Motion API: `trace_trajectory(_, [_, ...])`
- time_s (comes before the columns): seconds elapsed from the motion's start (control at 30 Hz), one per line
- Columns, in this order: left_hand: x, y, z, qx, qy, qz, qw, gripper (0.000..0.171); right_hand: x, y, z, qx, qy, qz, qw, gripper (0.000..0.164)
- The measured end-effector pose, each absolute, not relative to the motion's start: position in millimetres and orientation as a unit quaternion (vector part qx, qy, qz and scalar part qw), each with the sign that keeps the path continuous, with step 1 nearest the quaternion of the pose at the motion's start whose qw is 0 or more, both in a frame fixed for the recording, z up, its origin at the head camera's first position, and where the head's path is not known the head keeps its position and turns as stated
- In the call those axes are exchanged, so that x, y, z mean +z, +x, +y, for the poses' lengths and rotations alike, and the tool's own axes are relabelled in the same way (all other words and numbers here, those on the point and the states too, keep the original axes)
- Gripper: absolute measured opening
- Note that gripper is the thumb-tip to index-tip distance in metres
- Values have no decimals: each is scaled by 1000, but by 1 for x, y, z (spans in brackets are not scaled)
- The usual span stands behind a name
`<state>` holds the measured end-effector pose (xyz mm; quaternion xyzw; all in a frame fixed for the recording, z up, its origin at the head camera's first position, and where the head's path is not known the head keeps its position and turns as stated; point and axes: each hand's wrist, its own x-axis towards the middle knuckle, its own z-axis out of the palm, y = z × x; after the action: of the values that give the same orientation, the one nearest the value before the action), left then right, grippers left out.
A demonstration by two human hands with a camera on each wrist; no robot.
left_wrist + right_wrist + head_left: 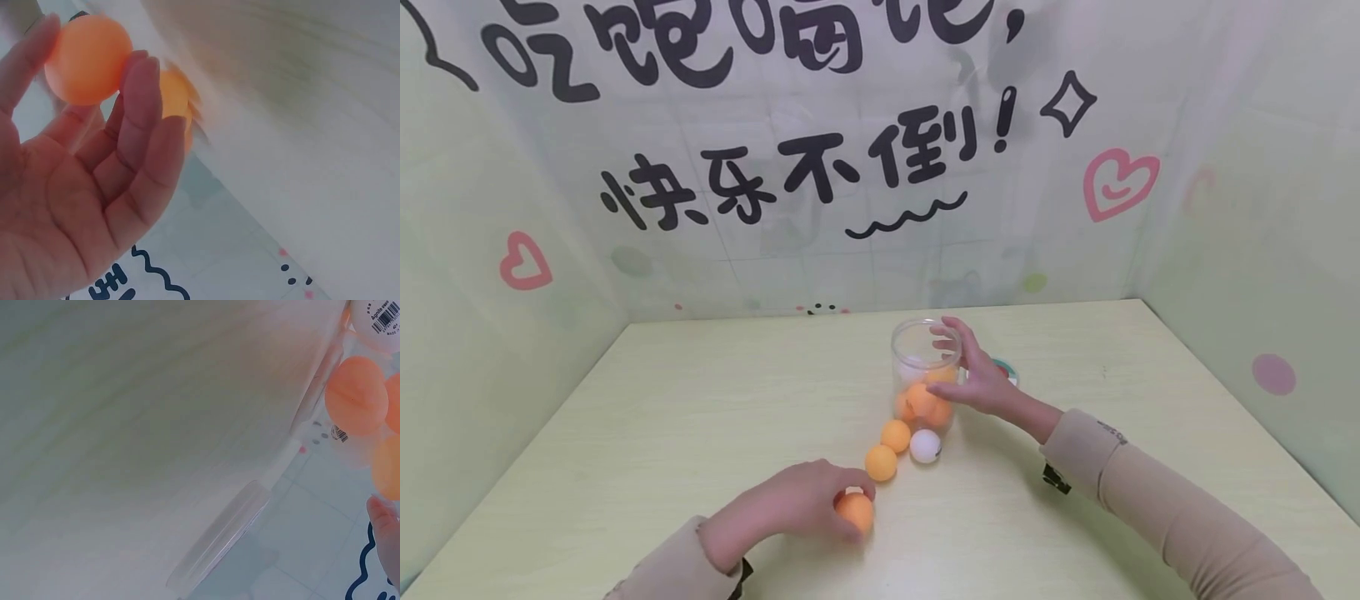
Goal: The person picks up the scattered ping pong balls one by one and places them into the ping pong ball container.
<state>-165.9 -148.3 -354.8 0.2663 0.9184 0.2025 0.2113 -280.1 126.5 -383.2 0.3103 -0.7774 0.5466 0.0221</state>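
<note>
In the head view my left hand (808, 500) pinches an orange ping-pong ball (857, 514) between thumb and fingers, low over the front of the table. The left wrist view shows that ball (89, 59) held at the fingertips. With my right hand (977, 375) I grip the right side of an upright, open-topped clear plastic jar (897, 373). Inside it are several orange balls (922, 402) and at least one white ball. Two loose orange balls (881, 462) and a white ball (926, 447) lie just in front of the jar.
A round lid (1006, 372) with a teal edge lies behind my right hand, partly covered by it; its rim (219, 540) shows in the right wrist view. The pale wooden table (715, 392) is bordered by printed curtains (820, 275) at the back and sides.
</note>
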Motion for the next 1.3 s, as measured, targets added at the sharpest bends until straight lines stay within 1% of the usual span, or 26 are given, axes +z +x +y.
trace_trajectory(0.2, [-340,-173,-153,223,254,918,208,33,-381,-278,126,548,311,-776,18,93])
trace_trajectory(0.33, [-331,-177,-152,234,256,918,194,36,-382,-278,125,548,307,-778,17,92])
trace_trajectory(0.5, [-328,-184,-148,272,238,919,158,41,-384,-279,126,546,308,-778,22,91])
trace_trajectory(0.67, [-320,-192,-142,313,204,921,109,47,-384,-279,126,547,314,-776,24,92])
trace_trajectory(0.8, [-313,-199,-137,336,187,920,71,48,-384,-279,126,548,315,-775,29,92])
trace_trajectory(1.0, [-308,-209,-131,354,176,918,29,49,-384,-279,125,550,313,-774,33,91])
trace_trajectory(1.13, [-306,-216,-126,359,165,919,9,54,-384,-279,125,550,315,-773,37,92])
trace_trajectory(1.3, [-302,-224,-119,371,146,917,5,59,-383,-280,124,551,316,-771,36,92])
